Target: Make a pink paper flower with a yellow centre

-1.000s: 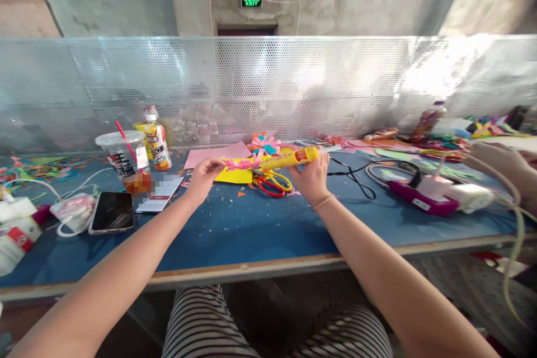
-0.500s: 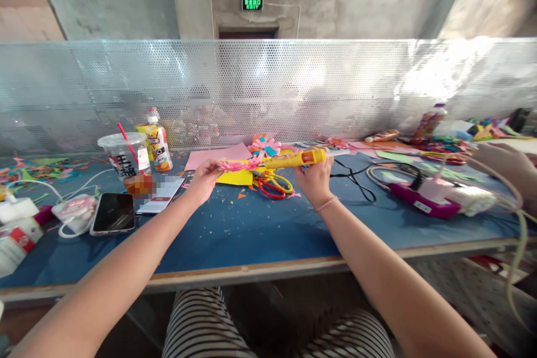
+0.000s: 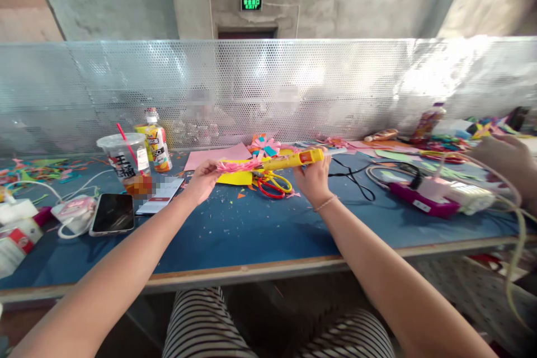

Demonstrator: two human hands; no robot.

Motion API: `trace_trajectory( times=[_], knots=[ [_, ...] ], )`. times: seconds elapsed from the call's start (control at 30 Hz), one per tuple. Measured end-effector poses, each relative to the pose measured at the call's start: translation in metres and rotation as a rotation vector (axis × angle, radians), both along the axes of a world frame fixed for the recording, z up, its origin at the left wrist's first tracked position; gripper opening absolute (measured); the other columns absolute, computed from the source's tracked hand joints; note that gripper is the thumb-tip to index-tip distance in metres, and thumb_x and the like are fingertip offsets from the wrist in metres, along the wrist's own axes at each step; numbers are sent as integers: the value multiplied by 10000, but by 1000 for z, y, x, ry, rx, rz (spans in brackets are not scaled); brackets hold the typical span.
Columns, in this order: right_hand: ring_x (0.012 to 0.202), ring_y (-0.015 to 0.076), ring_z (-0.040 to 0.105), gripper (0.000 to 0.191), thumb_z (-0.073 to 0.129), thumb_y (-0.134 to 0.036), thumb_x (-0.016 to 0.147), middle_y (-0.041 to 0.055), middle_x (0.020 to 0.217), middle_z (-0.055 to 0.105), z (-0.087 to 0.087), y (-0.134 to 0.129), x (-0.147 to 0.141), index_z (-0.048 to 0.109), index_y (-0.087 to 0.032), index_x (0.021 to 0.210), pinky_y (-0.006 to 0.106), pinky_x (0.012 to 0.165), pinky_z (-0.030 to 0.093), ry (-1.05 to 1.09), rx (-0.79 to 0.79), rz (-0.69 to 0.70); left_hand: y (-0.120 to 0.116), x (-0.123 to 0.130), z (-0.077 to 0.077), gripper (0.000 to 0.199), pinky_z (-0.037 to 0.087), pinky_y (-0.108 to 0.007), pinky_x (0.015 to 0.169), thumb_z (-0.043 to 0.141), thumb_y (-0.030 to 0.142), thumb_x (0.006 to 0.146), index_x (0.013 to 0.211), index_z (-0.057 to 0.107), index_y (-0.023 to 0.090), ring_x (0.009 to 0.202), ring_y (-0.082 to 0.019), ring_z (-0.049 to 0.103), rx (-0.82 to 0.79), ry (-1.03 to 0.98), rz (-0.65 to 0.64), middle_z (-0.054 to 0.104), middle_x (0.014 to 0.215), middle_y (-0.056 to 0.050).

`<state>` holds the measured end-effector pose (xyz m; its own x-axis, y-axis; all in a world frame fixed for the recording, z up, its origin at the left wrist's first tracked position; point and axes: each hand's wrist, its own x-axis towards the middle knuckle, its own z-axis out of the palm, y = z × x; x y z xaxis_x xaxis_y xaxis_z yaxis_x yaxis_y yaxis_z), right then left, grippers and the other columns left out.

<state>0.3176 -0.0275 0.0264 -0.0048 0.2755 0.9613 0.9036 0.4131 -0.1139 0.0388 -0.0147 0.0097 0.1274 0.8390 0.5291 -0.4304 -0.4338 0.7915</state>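
Observation:
My left hand (image 3: 202, 182) pinches the left edge of a fringed pink paper flower (image 3: 240, 165) above the table. In my right hand (image 3: 314, 182) is a yellow hot glue gun (image 3: 293, 159), a pale glue stick poking from its rear. Its nozzle points left and meets the flower's right side; whether the tip touches it I cannot tell. Beneath them lie a yellow paper sheet (image 3: 235, 178) and scissors (image 3: 274, 183) with red and yellow handles. Behind sits another pink paper flower (image 3: 265, 146) with blue and orange pieces.
A plastic cup (image 3: 126, 159) with a red straw, a drink bottle (image 3: 159, 145) and a phone (image 3: 112, 214) stand or lie at left. A purple power strip (image 3: 423, 201) with cables is at right, near another person's hand (image 3: 501, 159). A perforated metal screen (image 3: 251, 84) runs along the back.
The pink flower has tilted slightly in my left hand, so its fringe shows differently. The glue gun stays nearly in place. At the right, the other person's hand has shifted a little.

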Motion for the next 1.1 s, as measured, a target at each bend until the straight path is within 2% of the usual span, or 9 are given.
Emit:
trace_trajectory(
  times=[0.33,0.6,0.73,0.87,1.0,1.1],
  knots=[
    [982,288,445,284,430,-313,742,128,969,495,-2,4,2,466,-165,981,522,852,328,30,-26,-13,-1,1,1,191,435,-252,788,723,190,563,705,596,203,779,-91,573,-8,2,1,605,745,35],
    [985,298,445,403,509,-421,698,132,959,496,-4,13,9,446,-148,988,500,844,323,23,-100,-135,9,-5,-4,183,439,-286,793,722,240,575,704,608,178,790,-127,581,48,97,154,619,763,-6],
    [980,290,458,419,503,-435,717,140,975,512,-1,17,19,438,-129,996,461,831,332,-7,-234,-241,12,-11,-2,158,435,-319,799,672,306,641,717,639,171,815,-162,594,145,321,295,654,821,-52],
    [1000,297,465,426,481,-410,738,163,1012,518,1,19,33,422,-112,1037,459,823,330,14,-399,-371,4,-13,4,99,408,-348,852,638,283,671,725,671,206,873,-189,594,299,541,423,673,864,-55],
    [941,296,517,477,502,-416,707,171,999,529,-1,23,50,426,-106,1061,450,787,367,125,-679,-477,-8,-8,8,89,421,-330,804,625,222,671,732,688,239,821,-190,603,439,699,419,685,821,-40],
    [923,298,530,572,513,-472,676,203,1045,499,-7,27,64,427,-93,1096,436,750,398,221,-822,-519,-13,-7,8,134,424,-323,759,605,157,648,698,690,247,764,-188,602,549,821,352,688,763,-30]
  ],
)
